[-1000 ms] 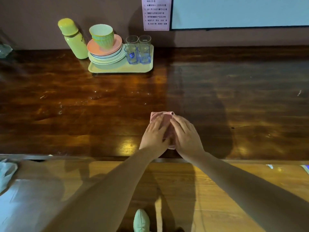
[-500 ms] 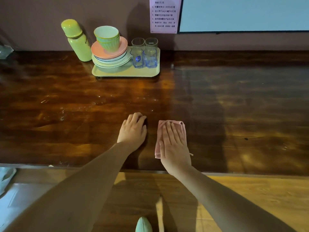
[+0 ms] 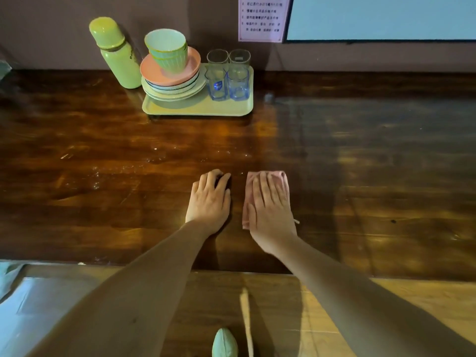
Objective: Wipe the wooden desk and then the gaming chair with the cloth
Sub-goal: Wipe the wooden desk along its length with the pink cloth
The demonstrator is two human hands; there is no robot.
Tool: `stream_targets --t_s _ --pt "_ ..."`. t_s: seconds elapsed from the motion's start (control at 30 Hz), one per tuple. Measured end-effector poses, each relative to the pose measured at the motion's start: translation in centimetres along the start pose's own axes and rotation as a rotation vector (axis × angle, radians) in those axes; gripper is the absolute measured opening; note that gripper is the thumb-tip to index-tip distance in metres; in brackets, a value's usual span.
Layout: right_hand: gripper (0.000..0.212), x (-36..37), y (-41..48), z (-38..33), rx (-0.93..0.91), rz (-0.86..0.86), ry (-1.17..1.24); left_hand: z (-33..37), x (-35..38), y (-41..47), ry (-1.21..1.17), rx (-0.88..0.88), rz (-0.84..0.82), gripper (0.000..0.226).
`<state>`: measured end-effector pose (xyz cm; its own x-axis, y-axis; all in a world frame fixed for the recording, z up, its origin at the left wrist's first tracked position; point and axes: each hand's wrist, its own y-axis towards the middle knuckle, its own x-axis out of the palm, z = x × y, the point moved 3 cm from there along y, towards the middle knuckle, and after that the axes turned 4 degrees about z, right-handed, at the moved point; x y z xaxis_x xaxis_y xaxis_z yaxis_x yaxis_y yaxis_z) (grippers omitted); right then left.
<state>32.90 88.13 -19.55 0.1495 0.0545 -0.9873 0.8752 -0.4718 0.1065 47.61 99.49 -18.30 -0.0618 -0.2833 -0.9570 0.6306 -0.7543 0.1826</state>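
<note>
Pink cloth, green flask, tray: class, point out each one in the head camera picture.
pink cloth (image 3: 278, 175): head view, far edge beyond the fingertips.
green flask (image 3: 121, 65): head view, middle of its body.
tray (image 3: 195, 108): head view, bare front part.

A guest room or lodging, judging by the far-left serving tray (image 3: 198, 109) of stacked plates (image 3: 172, 83) and drinking glasses (image 3: 228, 78), thermos flask (image 3: 116, 52), and a posted wall notice (image 3: 261, 19).
</note>
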Motion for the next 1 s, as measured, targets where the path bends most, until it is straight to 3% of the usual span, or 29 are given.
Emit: stream_targets --t_s 0.23,0.57,0.87,1.0 --pt "0.067 -0.2 -6.4 -1.9 -0.001 -0.007 0.070 0.2 -0.2 0.0 0.021 -0.038 -0.080 0.053" --pt "0.067 0.0 4.4 0.6 -0.005 -0.037 0.029 -0.9 0.4 0.5 -0.071 -0.050 -0.038 0.050" --pt "0.068 -1.1 -7.3 -2.9 -0.034 -0.041 0.079 0.0 0.0 0.5 0.004 -0.074 -0.120 0.052" --pt "0.068 -0.7 -5.5 -2.1 -0.110 -0.025 0.091 0.0 0.5 1.0 0.013 -0.080 -0.067 0.050"
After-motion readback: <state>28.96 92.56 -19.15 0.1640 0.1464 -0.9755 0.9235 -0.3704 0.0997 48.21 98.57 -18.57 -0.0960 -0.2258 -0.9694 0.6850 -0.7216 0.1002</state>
